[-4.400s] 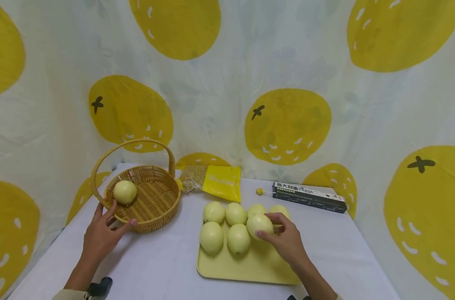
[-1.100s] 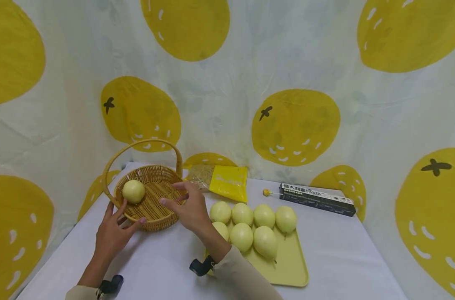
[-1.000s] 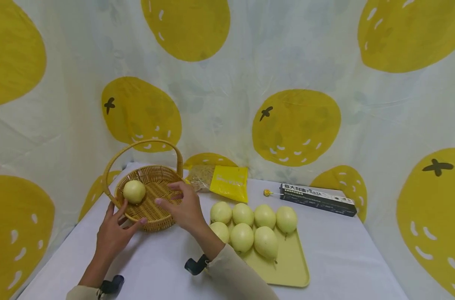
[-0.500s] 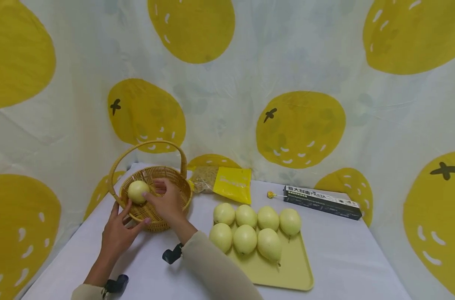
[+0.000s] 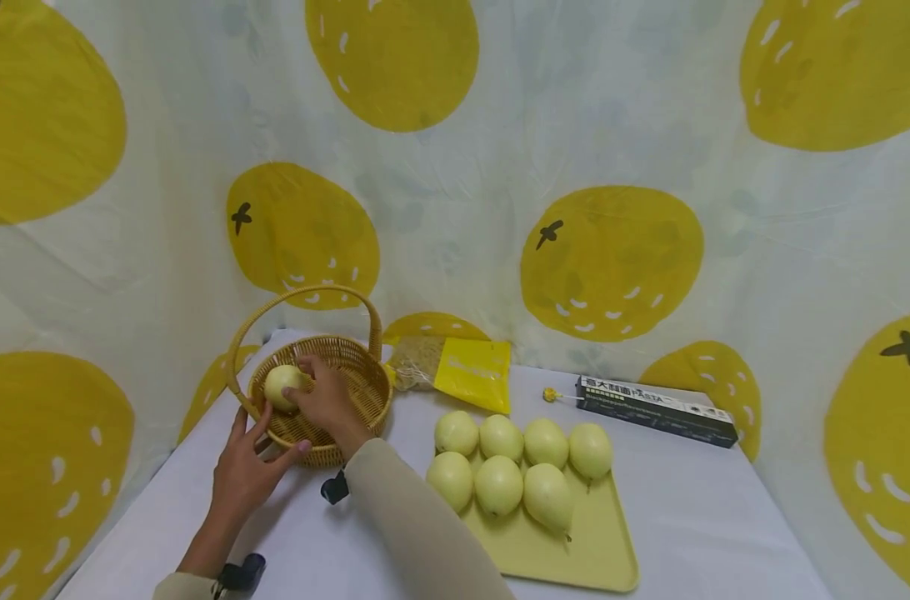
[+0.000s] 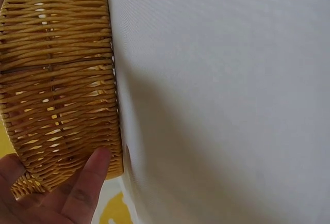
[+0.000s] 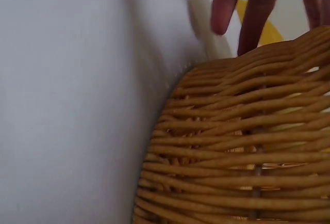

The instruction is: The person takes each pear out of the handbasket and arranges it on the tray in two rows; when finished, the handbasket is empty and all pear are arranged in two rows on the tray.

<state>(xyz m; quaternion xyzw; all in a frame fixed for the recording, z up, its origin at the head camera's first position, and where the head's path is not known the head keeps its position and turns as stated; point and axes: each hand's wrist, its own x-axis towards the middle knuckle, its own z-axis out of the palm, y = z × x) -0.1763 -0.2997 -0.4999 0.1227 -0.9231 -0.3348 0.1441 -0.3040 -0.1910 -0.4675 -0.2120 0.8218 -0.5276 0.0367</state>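
Observation:
A round wicker basket (image 5: 365,392) with an arched handle stands at the left of the table, holding one pale yellow pear (image 5: 278,387). My right hand (image 5: 326,402) reaches over its near rim and grips that pear with thumb and fingers. Spread along the front left side, my left hand (image 5: 247,467) steadies the basket; its straight fingers (image 6: 87,188) press the woven outer wall in the left wrist view. Several more pears (image 5: 548,496) lie in two rows on a yellow tray (image 5: 567,562). In the right wrist view the basket wall hides the right fingertips.
Behind the tray lies a yellow bag of dry food (image 5: 470,372). A black pasta box (image 5: 656,410) is at the back right, with a small yellow lollipop (image 5: 550,394) beside it. A fruit-print curtain (image 5: 447,200) surrounds the white-covered table.
My right hand has let go of a pear on the tray, crossed left into the basket and closed round the pear there. The left hand keeps its place on the basket.

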